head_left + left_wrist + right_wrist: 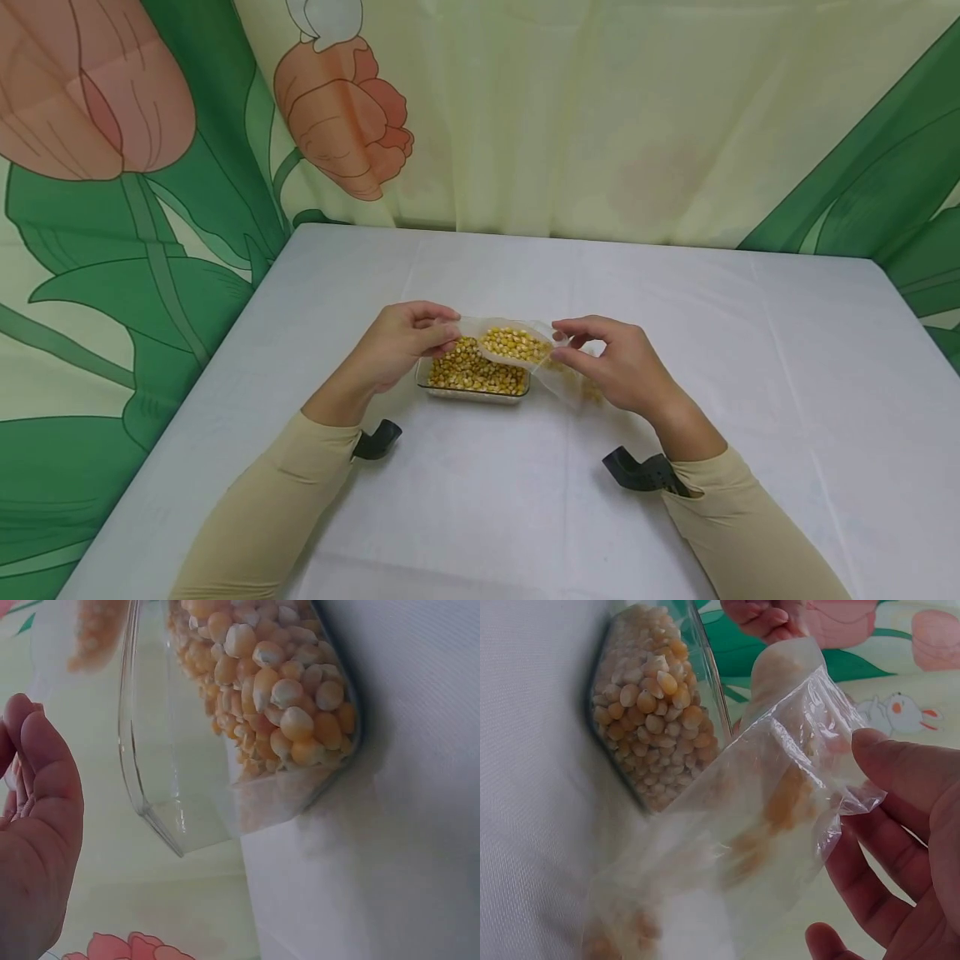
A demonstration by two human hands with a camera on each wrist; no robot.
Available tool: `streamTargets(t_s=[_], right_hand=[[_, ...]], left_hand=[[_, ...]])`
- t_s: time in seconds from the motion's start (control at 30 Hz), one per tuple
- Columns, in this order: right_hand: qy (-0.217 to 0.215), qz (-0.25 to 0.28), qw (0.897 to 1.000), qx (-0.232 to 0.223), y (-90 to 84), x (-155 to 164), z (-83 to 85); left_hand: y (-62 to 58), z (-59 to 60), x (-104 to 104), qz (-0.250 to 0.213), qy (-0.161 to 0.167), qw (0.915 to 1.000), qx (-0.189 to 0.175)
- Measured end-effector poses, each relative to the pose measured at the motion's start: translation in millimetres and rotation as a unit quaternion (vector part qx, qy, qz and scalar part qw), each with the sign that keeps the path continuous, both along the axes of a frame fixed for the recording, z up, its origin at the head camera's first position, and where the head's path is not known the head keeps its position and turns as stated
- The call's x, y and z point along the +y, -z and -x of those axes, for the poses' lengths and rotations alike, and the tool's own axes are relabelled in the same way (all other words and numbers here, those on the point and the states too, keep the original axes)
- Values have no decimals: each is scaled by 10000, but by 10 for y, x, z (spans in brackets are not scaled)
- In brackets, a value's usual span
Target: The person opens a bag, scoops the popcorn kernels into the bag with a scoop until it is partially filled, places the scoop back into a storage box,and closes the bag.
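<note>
My left hand (408, 340) pinches the end of a pale translucent scoop (491, 356), which holds yellow corn kernels (513, 342). The scoop lies over a clear glass container (472, 398) of corn kernels and reaches into the mouth of a clear plastic bag (780, 742). With thumb and fingers, my right hand (618, 358) pinches the bag's edge. Some kernels (641, 930) show blurred low in the bag. In the left wrist view the left hand (41, 810) is beside the container (161, 757), its fingertips partly cut off.
A white cloth (480, 500) covers the table under the container and bag. Behind the table hangs a curtain (540, 117) printed with flowers and leaves. Black wrist mounts (641, 471) stick out from both sleeves.
</note>
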State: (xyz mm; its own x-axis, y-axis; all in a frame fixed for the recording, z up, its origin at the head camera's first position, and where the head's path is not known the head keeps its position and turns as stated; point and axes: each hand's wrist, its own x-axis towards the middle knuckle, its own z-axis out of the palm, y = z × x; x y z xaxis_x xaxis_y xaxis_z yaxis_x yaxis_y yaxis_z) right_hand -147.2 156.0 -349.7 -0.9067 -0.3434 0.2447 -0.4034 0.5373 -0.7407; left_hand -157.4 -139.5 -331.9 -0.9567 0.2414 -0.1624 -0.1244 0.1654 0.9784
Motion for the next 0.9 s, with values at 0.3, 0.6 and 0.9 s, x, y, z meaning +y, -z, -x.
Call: streamTargets(t_s=[0.3,0.6,0.9], right_hand=[[-3,-65,10000,-16,-8,-3,3],[-14,13,9999,-108,-8,0,-1],[-12,51,9998,-179,-4,2,-3]], left_hand=[[-84,-19,86,613,50,9978,257],[-198,-46,151,922,137,9934,672],[-261,-71,179,847,95,9928,840]])
